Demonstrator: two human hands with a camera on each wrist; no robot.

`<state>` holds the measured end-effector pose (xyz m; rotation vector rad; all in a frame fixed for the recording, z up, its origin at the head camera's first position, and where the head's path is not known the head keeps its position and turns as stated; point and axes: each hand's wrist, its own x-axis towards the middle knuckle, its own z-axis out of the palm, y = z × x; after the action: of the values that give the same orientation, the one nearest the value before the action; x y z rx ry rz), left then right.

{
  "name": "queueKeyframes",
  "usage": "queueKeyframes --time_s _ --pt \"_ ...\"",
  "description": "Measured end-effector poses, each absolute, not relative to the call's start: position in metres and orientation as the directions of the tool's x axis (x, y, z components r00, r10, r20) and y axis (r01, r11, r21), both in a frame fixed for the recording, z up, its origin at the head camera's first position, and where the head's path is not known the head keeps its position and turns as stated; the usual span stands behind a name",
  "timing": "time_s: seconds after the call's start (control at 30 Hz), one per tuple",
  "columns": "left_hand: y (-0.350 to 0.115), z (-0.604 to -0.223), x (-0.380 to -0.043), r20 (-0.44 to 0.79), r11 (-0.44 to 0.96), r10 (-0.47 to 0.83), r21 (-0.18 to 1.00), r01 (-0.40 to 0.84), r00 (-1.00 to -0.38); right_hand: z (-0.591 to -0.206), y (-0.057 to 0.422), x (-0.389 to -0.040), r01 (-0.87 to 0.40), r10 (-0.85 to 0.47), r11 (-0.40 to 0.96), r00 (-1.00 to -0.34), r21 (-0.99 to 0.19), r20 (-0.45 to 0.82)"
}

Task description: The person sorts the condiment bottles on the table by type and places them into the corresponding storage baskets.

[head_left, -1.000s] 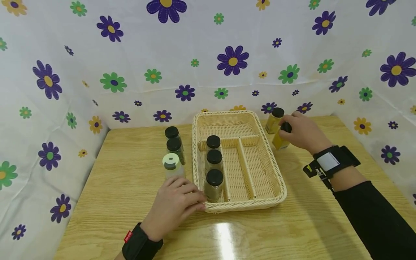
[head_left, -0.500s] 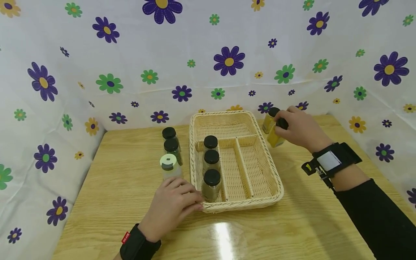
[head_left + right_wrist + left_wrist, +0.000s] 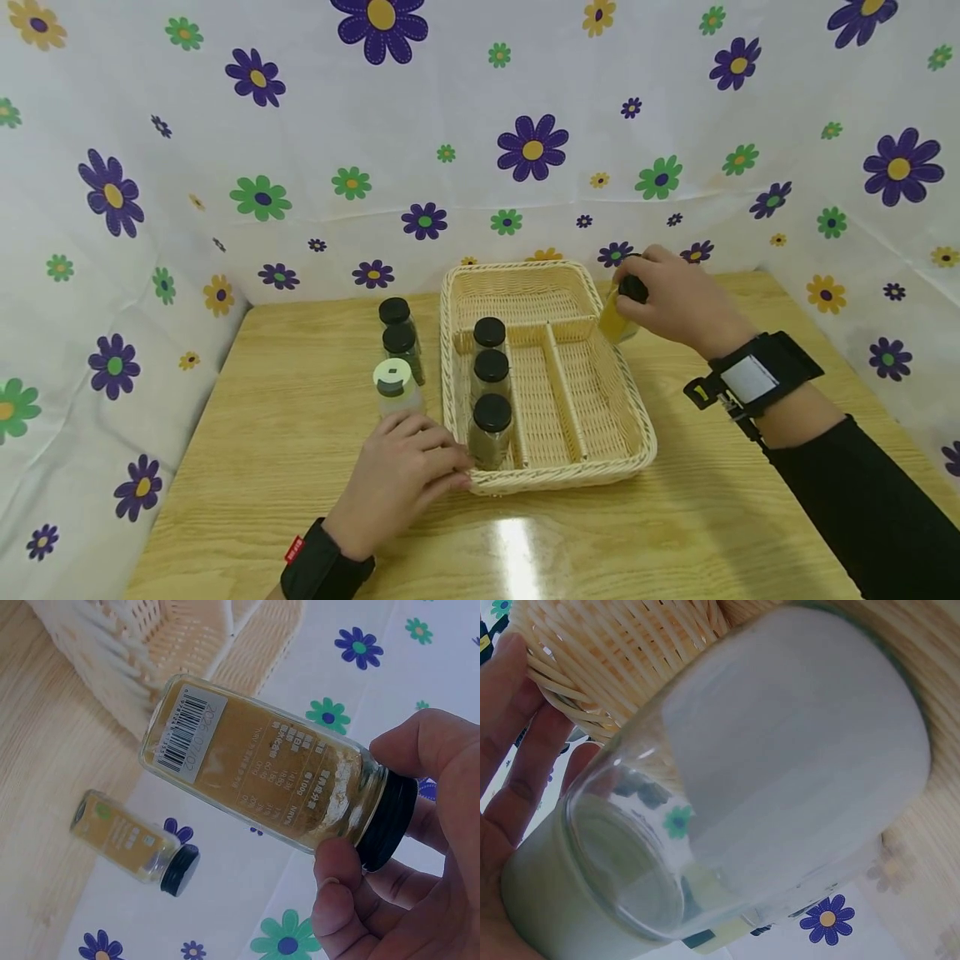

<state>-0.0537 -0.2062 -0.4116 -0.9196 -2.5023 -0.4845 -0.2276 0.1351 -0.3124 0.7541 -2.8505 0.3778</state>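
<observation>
My right hand [image 3: 678, 302] holds a spice jar [image 3: 251, 769] by its black lid, with thumb and fingers around the neck. Yellow-brown powder and a printed label show through the glass. The jar is just outside the basket's right wall, slightly tilted. A second, similar jar [image 3: 124, 838] stands behind it, nearly hidden by the hand in the head view. My left hand [image 3: 405, 477] rests its fingers against the near left corner of the wicker basket [image 3: 558, 477]. Close by that hand stands a jar of white powder [image 3: 802, 727] with a pale green lid [image 3: 393, 377].
In the basket's left compartment several black-lidded jars [image 3: 491, 429] stand in a row. Two more black-lidded jars [image 3: 400, 337] stand left of the basket. Wicker dividers [image 3: 566, 392] split the basket. A flowered cloth [image 3: 315, 125] hangs behind the wooden table [image 3: 285, 392].
My right hand has moved left toward the basket with the spice jar, up to its right wall, and now covers most of the other yellow jar. The left hand stays at the corner.
</observation>
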Motion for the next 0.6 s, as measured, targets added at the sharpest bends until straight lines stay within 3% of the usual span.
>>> queueKeyframes --time_s 0.6 --pt "-0.207 -0.412 -0.054 0.499 0.71 0.53 0.181 0.681 -0.686 -0.313 0.092 -0.221 -0.609 -0.553 0.769 -0.787 -0.197 0.273"
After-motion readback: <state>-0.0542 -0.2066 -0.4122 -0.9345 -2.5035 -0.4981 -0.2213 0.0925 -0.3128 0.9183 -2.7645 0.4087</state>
